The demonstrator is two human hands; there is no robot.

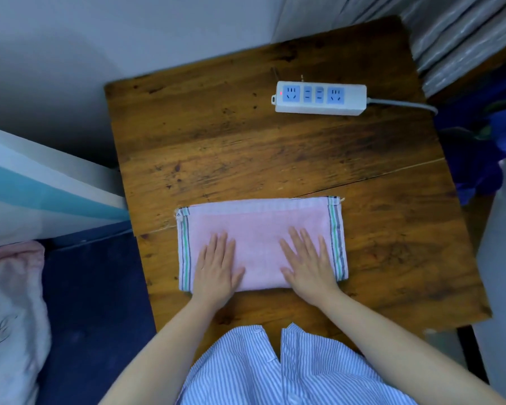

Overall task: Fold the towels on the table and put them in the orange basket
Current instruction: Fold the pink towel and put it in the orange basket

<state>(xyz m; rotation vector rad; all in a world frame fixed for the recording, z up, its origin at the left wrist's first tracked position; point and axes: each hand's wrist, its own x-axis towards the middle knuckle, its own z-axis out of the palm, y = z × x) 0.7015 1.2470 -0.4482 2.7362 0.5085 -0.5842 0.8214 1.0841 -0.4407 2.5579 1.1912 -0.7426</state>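
Currently both hands are lying flat, palms down, on a folded pink towel [260, 244] sitting near the front edge of the wooden table [246, 147]. Left hand [216, 267] is resting on the towel's left half, fingers extended and held close together, thumb angling out toward the middle. Right hand [307, 264] is resting on the right half, fingers slightly fanned, thumb also pointing inward. Neither hand is gripping or pinching anything, just pressing on the cloth. Towel is lying as a wide rectangle with striped bands of green, grey and white running along both short ends, and a paler under-layer showing along its far edge. White power strip [320, 97] is sitting well apart at the far right of the table, its grey cable [400, 104] trailing off the right edge. Blue-and-white striped shirt [275, 369] is filling the bottom of the view
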